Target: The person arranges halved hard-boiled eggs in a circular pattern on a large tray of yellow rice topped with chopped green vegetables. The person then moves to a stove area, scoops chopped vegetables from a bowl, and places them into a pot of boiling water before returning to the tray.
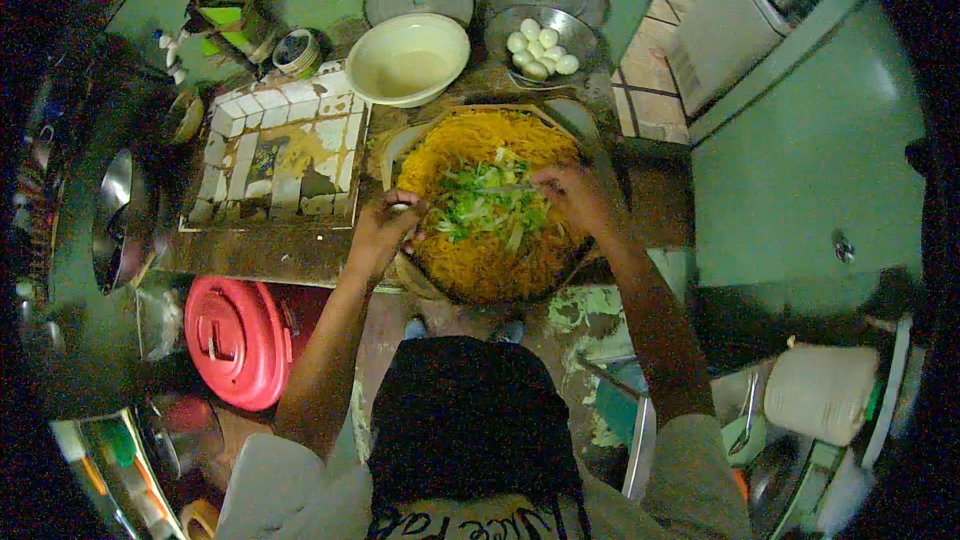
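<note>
A wide tray (430, 283) heaped with orange-yellow shredded or noodle-like food (480, 265) sits in front of me. Chopped pale and green leaves (490, 202) lie in a pile on the middle of the food. My left hand (385, 228) is at the tray's left rim, its fingers curled together, with a small white patch showing at the fingertips. Over the right part of the food, my right hand (580, 200) has its fingers drawn together. A thin pale line runs from it above the leaves; I cannot make out what it is.
Behind the tray stand a cream basin (408, 58) and a metal bowl (585, 45) of several peeled eggs (545, 40). A cracked white-tiled slab (325, 165) lies at the left. Below the counter's edge is a red lidded bucket (240, 340). A green wall panel (810, 180) rises at the right.
</note>
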Demonstrator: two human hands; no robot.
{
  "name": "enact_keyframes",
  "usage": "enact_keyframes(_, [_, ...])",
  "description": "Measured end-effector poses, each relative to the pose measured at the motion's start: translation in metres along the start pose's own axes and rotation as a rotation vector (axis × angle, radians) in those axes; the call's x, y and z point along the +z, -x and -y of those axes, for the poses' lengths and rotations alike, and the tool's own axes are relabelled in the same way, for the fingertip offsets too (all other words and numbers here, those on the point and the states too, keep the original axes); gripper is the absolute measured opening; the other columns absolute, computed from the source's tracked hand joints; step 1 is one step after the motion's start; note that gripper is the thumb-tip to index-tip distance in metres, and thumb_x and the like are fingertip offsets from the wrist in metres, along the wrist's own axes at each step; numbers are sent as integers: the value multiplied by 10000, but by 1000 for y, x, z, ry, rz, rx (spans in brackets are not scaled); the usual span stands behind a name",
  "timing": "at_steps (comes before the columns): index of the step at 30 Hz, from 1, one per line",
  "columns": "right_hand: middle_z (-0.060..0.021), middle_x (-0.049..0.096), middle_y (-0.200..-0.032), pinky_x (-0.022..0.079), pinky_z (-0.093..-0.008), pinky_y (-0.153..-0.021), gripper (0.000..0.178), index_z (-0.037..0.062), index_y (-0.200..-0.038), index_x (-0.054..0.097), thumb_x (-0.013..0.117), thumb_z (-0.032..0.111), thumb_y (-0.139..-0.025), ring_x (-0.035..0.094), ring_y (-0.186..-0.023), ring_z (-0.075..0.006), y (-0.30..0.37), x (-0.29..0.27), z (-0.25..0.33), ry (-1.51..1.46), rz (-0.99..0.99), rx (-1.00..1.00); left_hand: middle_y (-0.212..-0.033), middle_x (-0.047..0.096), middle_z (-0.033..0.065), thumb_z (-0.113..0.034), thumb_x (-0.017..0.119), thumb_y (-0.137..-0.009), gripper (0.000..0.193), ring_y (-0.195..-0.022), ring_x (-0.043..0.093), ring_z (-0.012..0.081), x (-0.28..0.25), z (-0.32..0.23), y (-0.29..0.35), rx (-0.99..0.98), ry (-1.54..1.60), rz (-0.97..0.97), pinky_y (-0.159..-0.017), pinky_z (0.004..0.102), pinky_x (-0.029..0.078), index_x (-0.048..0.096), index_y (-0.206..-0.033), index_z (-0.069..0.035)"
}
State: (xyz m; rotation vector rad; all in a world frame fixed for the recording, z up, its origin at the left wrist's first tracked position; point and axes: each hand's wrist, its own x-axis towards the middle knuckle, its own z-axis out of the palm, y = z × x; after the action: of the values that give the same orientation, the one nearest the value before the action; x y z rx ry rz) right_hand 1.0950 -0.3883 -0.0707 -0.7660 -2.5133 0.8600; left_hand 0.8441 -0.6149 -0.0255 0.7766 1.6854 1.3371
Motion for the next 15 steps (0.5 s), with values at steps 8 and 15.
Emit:
enact_keyframes(8, [-112,688,-967,509,-376,-830,139,80,-1007,681,657,84,-870,655,-911,-302,-71,-12,-26,-19,54,-23,-888,654,69,-173,654,-907,290,-718,627,153,-61,44,79,-66,135,-233,-639,251,519,567,-1139,-25])
enact_keyframes(15, [-114,685,-953,531,-401,-792,161,129,-1004,679,655,65,-858,658,-900,-310,15,-10,-10,121,34,-103,-914,662,88,-182,574,-955,248,-733,649,175,-78,67,83,-215,425,-199,-587,280,506,543,-1171,-63])
